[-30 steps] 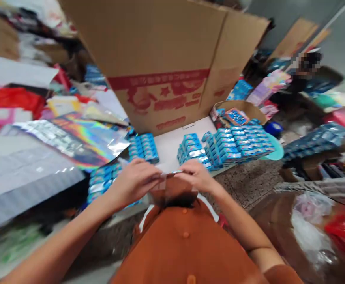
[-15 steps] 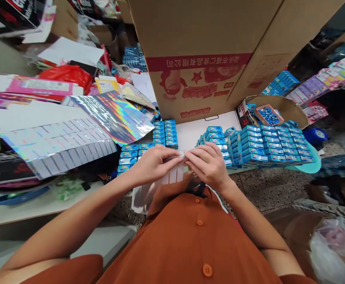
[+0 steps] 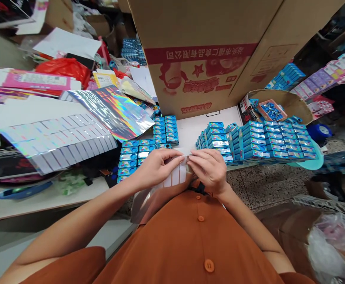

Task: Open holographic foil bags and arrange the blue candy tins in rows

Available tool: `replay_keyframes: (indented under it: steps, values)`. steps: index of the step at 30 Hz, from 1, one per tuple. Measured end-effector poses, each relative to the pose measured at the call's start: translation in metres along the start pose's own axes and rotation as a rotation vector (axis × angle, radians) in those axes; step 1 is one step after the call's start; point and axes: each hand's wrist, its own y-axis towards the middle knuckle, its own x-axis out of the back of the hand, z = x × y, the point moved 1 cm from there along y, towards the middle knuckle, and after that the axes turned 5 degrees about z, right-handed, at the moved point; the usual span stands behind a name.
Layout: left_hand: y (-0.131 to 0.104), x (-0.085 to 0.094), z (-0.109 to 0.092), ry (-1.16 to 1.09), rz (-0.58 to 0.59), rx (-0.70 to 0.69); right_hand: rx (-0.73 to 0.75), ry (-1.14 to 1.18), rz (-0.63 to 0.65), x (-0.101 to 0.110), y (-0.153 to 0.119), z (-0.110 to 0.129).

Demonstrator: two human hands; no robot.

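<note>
A clear sheet with rows of white rectangular stickers hangs in front of my body. My left hand pinches its upper edge between thumb and fingers. Close beside it, my right hand has thumb and fingertips closed on the same edge; whether a sticker is peeled loose there cannot be made out. Behind my left hand stand stacked small blue tins, with another tin stack farther back. More blue tins are piled beyond my right hand.
A tall cardboard carton rises at the back of the white tabletop. Holographic sticker sheets lie left on a stack of white-sided cards. At right, rows of tins sit by an orange tray of small blue pieces.
My right hand has shifted slightly down at the sheet's edge, and the sheet is tilted a little more toward view. The head view has moved slightly.
</note>
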Motion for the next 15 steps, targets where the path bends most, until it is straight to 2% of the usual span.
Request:
replay_keyframes:
  steps: [4, 9, 15]
  values:
    - [-0.0023, -0.0001, -0.006, 0.024, -0.034, -0.023, -0.071, 0.036, -0.02, 0.0015, 0.0028, -0.0001]
    - [-0.0037, -0.005, -0.0084, -0.034, -0.03, 0.012, -0.117, 0.11, 0.001, 0.0016, 0.0011, 0.0016]
    - [-0.0005, -0.003, -0.0067, 0.001, -0.023, 0.066, -0.064, 0.105, 0.028, -0.0016, 0.0033, -0.0009]
